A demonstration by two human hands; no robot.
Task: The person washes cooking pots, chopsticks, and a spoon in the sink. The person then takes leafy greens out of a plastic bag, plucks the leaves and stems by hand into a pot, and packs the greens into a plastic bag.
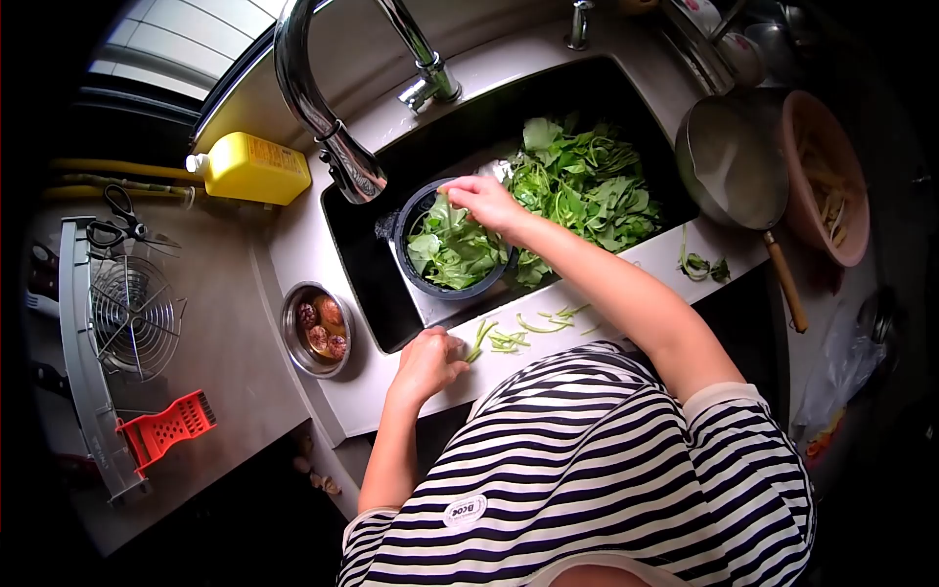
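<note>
Over the upper rim of a dark round colander (pixel 403 256), my right hand (pixel 481 203) pinches a leafy green piece. Green leaves (pixel 453 245) fill much of the colander, which sits at the left part of the black sink (pixel 360 293). A large heap of leafy greens (pixel 592 186) lies in the sink to the right. My left hand (pixel 427 364) rests at the counter's front edge with its fingers closed, beside cut green stems (pixel 507 341); whatever is between the fingertips is too small to make out.
A chrome faucet (pixel 352 166) arches over the sink. Left are a metal bowl of mushrooms (pixel 318 330), a yellow jug (pixel 256 168), scissors (pixel 119 220), a wire rack (pixel 134 318) and a red grater (pixel 166 430). Right are a pan (pixel 732 166) and a pink basin (pixel 851 210).
</note>
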